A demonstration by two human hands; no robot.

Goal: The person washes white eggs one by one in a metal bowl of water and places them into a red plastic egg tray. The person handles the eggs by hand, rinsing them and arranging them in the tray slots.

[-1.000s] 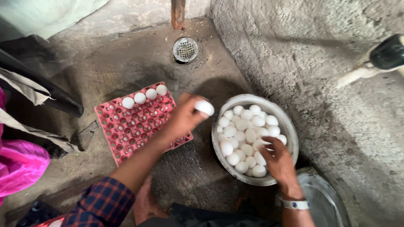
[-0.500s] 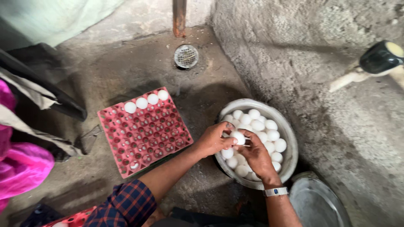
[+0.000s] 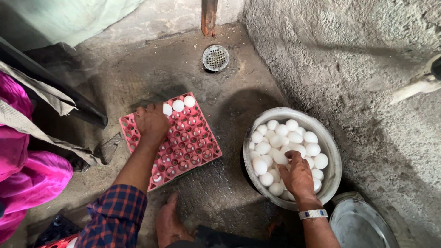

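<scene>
My left hand (image 3: 150,123) rests palm down on the upper left part of a red egg tray (image 3: 193,151) on the floor. Its fingers are bunched over the cells, and whatever is under them is hidden. Three white eggs (image 3: 178,105) sit in the tray's top row just right of that hand. My right hand (image 3: 297,174), with a white wristband, reaches into a round metal bowl (image 3: 331,151) full of white eggs (image 3: 294,138). Its fingers curl around one egg near the middle of the pile.
A round metal drain cover (image 3: 215,58) lies in the concrete floor beyond the tray. A rough concrete wall (image 3: 358,69) rises on the right. A second metal vessel (image 3: 360,225) stands at the lower right. Pink cloth (image 3: 23,179) lies at the left. A bare foot (image 3: 167,225) is below the tray.
My left hand left the bowl, where both hands met over an egg, and moved left onto the tray. My right hand stayed in the bowl.
</scene>
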